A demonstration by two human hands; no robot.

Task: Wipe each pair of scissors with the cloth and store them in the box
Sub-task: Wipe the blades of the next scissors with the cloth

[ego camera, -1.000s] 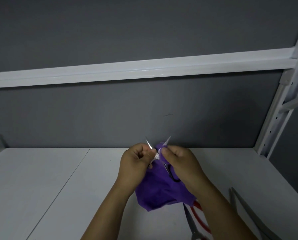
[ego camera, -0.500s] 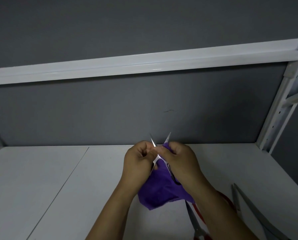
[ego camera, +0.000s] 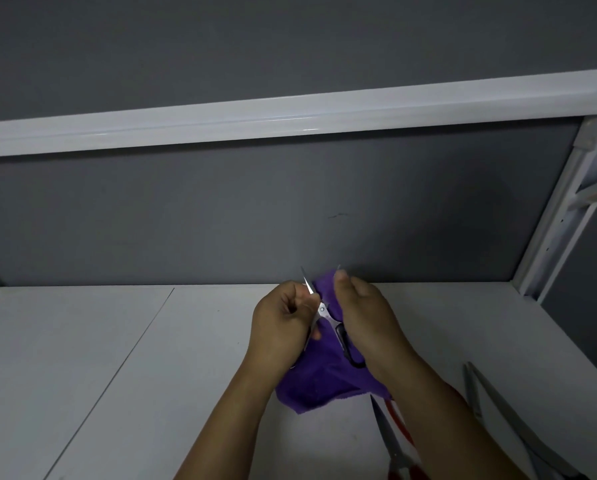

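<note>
Step in hand: wiping. The small scissors (ego camera: 321,310) are spread open and held above the counter (ego camera: 117,358), near the middle of its back edge, with the purple cloth (ego camera: 325,379) bunched around and under them.
Left hand (ego camera: 283,323): grip clamped on the scissors' left side, fingers curled round it. One bare blade tip sticks up past the knuckles.
Right hand (ego camera: 363,320): grip pinched on the cloth, which is folded over the other blade. Only that blade's tip shows above the thumb, and a dark handle loop shows below the wrist.
Waiting: red-handled scissors (ego camera: 389,434) lie by the front edge, partly under the right forearm. Grey scissors (ego camera: 498,410) lie toward the right edge, apart from the hands.
Box: not in view.
Progress: probably early or midway, since two more pairs still lie out on the counter.
Next move: likely draw the cloth along the covered blade to its tip, then treat the bare blade — fabric must stay between fingers and edge, and the blades should be closed before storing.
</note>
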